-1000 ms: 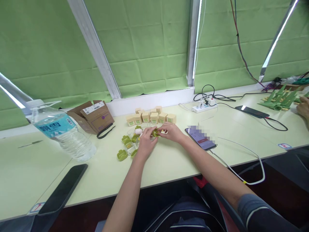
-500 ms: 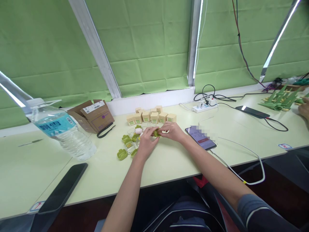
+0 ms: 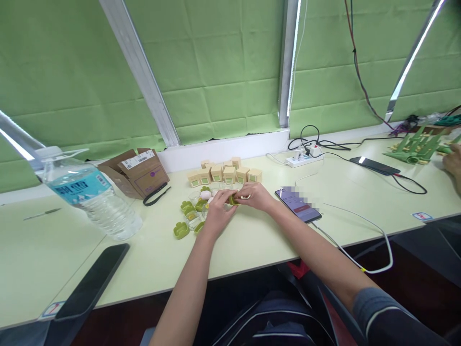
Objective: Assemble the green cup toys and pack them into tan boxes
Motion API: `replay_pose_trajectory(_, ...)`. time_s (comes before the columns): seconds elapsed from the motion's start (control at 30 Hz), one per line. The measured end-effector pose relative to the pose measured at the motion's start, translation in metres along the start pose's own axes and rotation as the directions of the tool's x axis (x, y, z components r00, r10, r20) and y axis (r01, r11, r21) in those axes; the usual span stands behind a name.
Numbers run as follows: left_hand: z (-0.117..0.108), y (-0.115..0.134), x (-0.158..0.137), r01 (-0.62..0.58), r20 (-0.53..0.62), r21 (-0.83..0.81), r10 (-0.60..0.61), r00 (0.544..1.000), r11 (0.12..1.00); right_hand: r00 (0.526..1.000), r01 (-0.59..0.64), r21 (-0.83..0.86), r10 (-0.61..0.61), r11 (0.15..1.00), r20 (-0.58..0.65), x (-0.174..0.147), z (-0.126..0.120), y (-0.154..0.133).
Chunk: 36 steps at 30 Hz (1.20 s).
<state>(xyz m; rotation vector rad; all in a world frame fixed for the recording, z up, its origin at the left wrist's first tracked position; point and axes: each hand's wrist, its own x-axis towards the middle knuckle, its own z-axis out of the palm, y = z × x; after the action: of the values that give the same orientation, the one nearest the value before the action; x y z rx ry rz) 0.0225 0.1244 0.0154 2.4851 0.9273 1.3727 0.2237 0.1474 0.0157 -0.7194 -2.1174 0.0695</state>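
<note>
A small olive-green plastic piece (image 3: 233, 199) is pinched between my two hands, low over the table. My left hand (image 3: 219, 210) has its fingers closed on the piece's left side, and my right hand (image 3: 255, 196) grips it from the right. Fingers cover most of it. To the left of my left hand lie several similar green flower-shaped cups (image 3: 181, 230), along with clear plastic pieces (image 3: 194, 217) and pale pink rounded parts (image 3: 205, 195). Behind my hands stand several cream-coloured blocks (image 3: 229, 175) with green square faces.
A large water bottle (image 3: 95, 199), an open cardboard box (image 3: 139, 173) and a dark phone (image 3: 94, 278) are to the left. Right of my hands lies a lit phone (image 3: 298, 204) with a white cable. Further right are a power strip (image 3: 304, 159), another phone (image 3: 374, 166) and another person's hand (image 3: 453, 163).
Both hands keep their hold on the green piece, with only a slight shift of the fingers. The whole view has moved slightly.
</note>
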Motion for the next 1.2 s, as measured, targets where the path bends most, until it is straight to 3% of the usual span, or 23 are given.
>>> replay_pose_trajectory(0.2, 0.000, -0.005, -0.002, 0.022, 0.044, -0.013, -0.022, 0.999, 1.000, 0.999, -0.003, -0.043, 0.004, 0.999, 0.035, -0.002, 0.004, 0.006)
replay_pose_trajectory(0.47, -0.001, -0.003, 0.000, 0.027, 0.009, 0.027, -0.027, 1.000, 0.999, 1.000, -0.018, 0.049, 0.019, 0.999, -0.009, -0.001, 0.004, 0.007)
replay_pose_trajectory(0.67, 0.001, -0.006, -0.001, 0.037, -0.008, 0.027, -0.036, 0.999, 0.999, 0.988, -0.095, 0.231, 0.121, 0.968, -0.100, -0.001, 0.002, 0.003)
replay_pose_trajectory(0.9, 0.000, -0.006, 0.000, 0.054, -0.041, 0.028, -0.053, 0.998, 0.998, 0.931, -0.299, 0.145, 0.322, 0.943, -0.173, 0.001, -0.004, -0.003)
replay_pose_trajectory(1.03, 0.000, -0.003, 0.001, 0.047, -0.046, 0.034, -0.045, 0.998, 0.998, 0.913, -0.393, 0.109, 0.402, 0.913, -0.071, 0.001, -0.003, -0.005)
replay_pose_trajectory(1.2, -0.001, -0.002, 0.001, 0.031, -0.042, 0.036, -0.030, 0.999, 0.999, 0.907, -0.418, 0.088, 0.411, 0.904, 0.089, 0.001, 0.002, -0.003)
